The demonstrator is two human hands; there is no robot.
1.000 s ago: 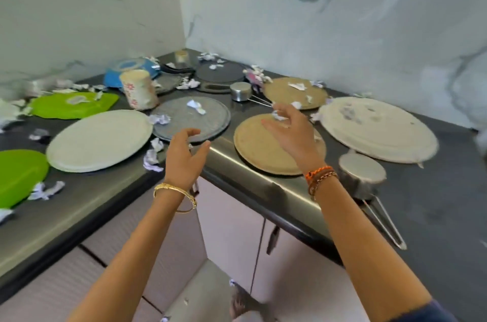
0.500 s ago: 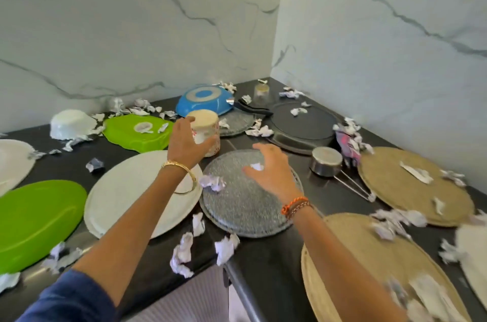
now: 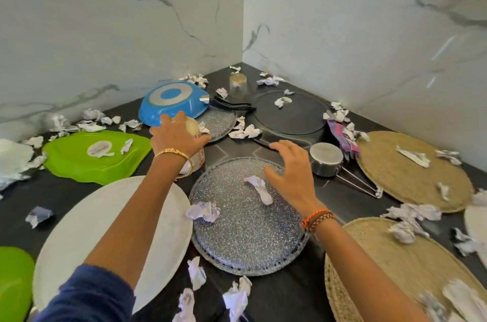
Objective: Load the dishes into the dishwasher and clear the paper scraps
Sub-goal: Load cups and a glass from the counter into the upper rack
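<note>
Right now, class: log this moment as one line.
left hand: grips cup | right hand: open over speckled plate | scraps: uncleared

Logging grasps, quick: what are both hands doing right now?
Left hand: gripping the cup.
Right hand: open, holding nothing.

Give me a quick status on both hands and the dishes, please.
Left hand grips the cup. Right hand open over the speckled plate. Paper scrap lies on it.

White marble-veined walls [image 3: 355, 32] meet in a corner above the black countertop [image 3: 290, 292]
</note>
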